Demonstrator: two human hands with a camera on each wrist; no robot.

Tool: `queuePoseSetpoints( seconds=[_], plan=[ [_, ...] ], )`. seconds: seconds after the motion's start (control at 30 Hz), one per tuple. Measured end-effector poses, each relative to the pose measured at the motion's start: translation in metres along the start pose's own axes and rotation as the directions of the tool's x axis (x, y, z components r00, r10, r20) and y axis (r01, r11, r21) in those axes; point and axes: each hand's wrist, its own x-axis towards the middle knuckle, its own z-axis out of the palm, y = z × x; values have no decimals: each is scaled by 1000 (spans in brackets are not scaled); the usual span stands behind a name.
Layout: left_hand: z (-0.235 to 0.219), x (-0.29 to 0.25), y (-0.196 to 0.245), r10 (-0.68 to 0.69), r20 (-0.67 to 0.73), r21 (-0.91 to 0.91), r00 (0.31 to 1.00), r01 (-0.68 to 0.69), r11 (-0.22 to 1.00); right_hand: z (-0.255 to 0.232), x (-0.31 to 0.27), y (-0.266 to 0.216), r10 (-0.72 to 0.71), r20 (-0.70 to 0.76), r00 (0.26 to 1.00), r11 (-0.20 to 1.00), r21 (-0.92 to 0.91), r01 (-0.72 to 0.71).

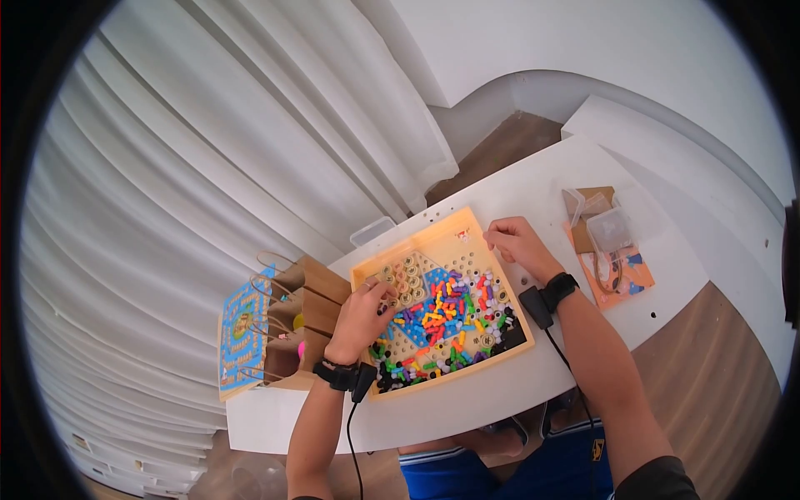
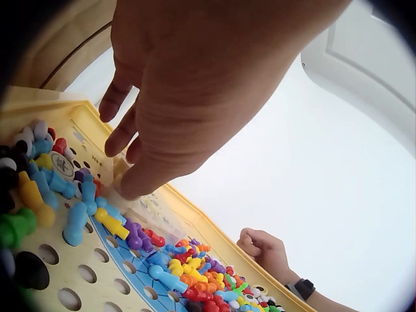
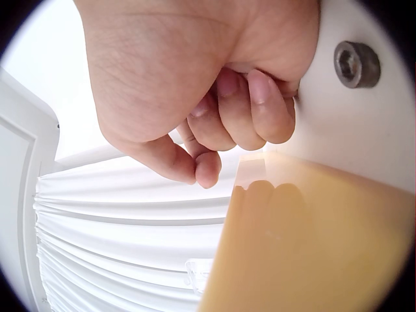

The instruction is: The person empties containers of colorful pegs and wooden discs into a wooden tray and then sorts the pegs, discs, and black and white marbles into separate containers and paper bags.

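My left hand [image 1: 364,317] reaches down over the left side of a shallow yellow-rimmed game tray [image 1: 417,386]. Its fingers are loosely spread, and the thumb tip is right at a clear plastic box of round wooden chess pieces [image 1: 408,279]. No piece shows between those fingers. Colourful plastic pegs [image 1: 442,308] lie heaped over the tray's blue star pattern, next to the box. Beyond the tray's right rim, my right hand [image 1: 521,242] is beside the corner with its fingers curled toward the palm. Nothing shows in it.
Brown paper bags [image 1: 315,283] and a blue printed board [image 1: 243,329] stand at the table's left. To the right, clear plastic containers [image 1: 610,229] sit on an orange printed sheet [image 1: 637,275]. A clear lid [image 1: 372,232] lies behind the tray. A dark metal bolt [image 3: 357,64] is near my right hand.
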Motion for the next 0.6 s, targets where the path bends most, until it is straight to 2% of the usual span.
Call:
queuePoseSetpoints(
  seconds=[0.2, 0.6],
  plan=[
    [-2, 11, -4, -68, -78, -17, 995, 67, 998, -1, -1, -2, 13, 6, 1000, 1000, 16, -13],
    [12, 22, -17, -39, -55, 43, 998, 41, 998, -1, 0, 0, 0, 12, 1000, 1000, 20, 0]
  ],
)
